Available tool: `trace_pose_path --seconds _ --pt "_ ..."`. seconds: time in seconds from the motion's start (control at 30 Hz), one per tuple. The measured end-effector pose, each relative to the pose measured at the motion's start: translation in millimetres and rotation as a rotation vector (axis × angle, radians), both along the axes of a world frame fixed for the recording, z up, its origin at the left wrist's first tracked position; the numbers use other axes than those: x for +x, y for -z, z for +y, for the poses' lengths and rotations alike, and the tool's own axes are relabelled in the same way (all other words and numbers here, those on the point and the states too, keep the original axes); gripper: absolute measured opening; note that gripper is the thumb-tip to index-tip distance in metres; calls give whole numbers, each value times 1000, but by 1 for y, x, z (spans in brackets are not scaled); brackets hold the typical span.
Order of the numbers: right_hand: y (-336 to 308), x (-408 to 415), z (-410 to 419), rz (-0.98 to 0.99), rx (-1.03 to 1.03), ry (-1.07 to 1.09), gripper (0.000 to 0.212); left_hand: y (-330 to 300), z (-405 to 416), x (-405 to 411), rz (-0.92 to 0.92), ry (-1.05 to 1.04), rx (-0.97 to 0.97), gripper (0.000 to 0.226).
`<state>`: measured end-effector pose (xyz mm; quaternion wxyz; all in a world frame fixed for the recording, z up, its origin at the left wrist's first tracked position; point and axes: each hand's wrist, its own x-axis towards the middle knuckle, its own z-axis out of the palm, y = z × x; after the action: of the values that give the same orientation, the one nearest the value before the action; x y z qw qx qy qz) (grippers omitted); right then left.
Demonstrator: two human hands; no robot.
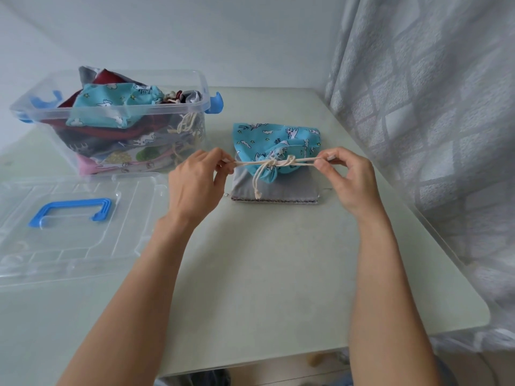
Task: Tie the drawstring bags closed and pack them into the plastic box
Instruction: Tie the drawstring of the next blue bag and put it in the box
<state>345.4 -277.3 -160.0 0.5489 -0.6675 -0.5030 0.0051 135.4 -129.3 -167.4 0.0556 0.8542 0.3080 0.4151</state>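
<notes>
A turquoise printed drawstring bag (274, 140) lies on a flat grey bag (281, 190) in the middle of the table. Its neck is gathered, and the cream drawstring (278, 162) is stretched level across it with a knot at the centre. My left hand (198, 179) pinches the cord's left end. My right hand (348, 179) pinches the right end. A loose knotted cord tail hangs down over the grey bag. The clear plastic box (139, 112) with blue clips stands at the back left, holding several tied bags, one of them turquoise on top.
The box's clear lid (64, 246) with a blue handle lies flat at the left front. A grey patterned curtain (432, 121) hangs along the table's right edge. The table (264, 260) is pale green, its front edge near my forearms.
</notes>
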Motion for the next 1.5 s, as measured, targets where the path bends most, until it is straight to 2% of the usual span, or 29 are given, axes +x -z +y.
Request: trace_pose_path --seconds 0.1,0.2,0.23,0.33,0.4,0.47,0.5,0.57,0.63,0.7,0.77,0.9,1.03,1.17,1.3,1.5 --pt "-3 0 -1 53 -19 -32 2 -1 -1 1 24 10 -8 8" --pt "-3 0 1 140 -85 -72 1 0 -2 4 33 78 -141 8" --pt "-3 -3 3 132 -124 -91 7 -2 -2 5 -5 118 -211 7" --pt "-5 -22 9 3 -212 -194 43 -8 -9 9 -171 242 -423 8" --pt "-6 -36 17 -202 -310 -241 72 -10 -13 11 -235 306 -527 8" --pt "-1 -46 25 -409 -465 -229 88 -14 -18 14 -245 346 -562 10" --pt "2 -50 29 -469 -510 -190 86 -17 -20 14 -231 354 -551 10" --pt "3 -50 33 -520 -429 -87 62 -22 -19 15 -184 347 -511 9" --pt "-8 -40 29 -500 -289 -57 36 -31 -15 13 -165 317 -479 11" --pt "-23 -23 18 -473 -282 -89 28 -38 -6 15 -166 292 -474 14" --pt "-36 -3 6 -443 -331 -62 26 -45 6 26 -138 301 -474 18" --pt "-47 48 2 -341 -387 188 24 -40 31 71 47 359 -472 27" --pt "-33 83 30 -246 -449 339 21 -21 65 121 211 290 -454 43" --pt "-8 105 61 -160 -506 321 20 -15 94 168 461 228 -301 59" --pt "8 113 77 -97 -620 239 21 1 111 195 703 158 -236 76" --pt "15 120 85 23 -581 235 18 8 127 207 736 74 -294 98"
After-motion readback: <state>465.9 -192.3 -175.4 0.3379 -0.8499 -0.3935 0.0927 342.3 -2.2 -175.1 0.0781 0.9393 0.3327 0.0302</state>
